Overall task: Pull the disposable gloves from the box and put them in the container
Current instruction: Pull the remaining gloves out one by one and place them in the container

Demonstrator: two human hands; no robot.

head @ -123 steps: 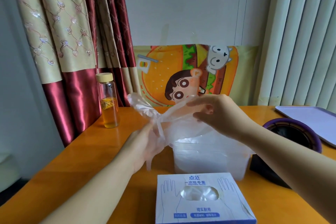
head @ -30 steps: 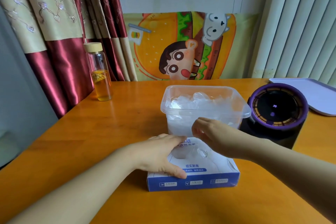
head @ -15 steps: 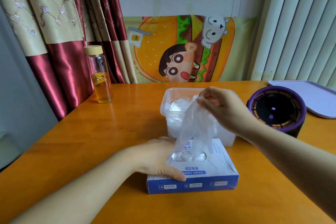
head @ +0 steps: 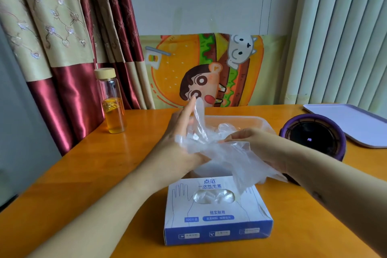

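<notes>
**Glove out of box, held above container: gather before dropping**

Far left: glass bottle (head: pixel 112 102), upright on the bench (head: pixel 83 174), well apart from the work.

Left hand (head: pixel 180 142): fingers straight and raised, laid flat against the film. Thumb hidden, so no pinch confirmed.

Between the hands: one clear glove (head: pixel 226 153), off the bench and spread loose. One glove finger upright beside the left fingertips, the other end hanging over the box (head: pixel 217 211); contact there not determinable.

Behind it: open clear container (head: pixel 240 119), crumpled gloves already inside.

Right hand (head: pixel 257 144): fingertips pinching the film.

Judged step: gathering ahead of the drop. Recommended: bunch the film inward with both hands, carry forward past the near rim, press down, release only inside. Likely faults: film clinging to skin, or trailing over the wall.

Far right: purple round device (head: pixel 314 138), near the container.
</notes>
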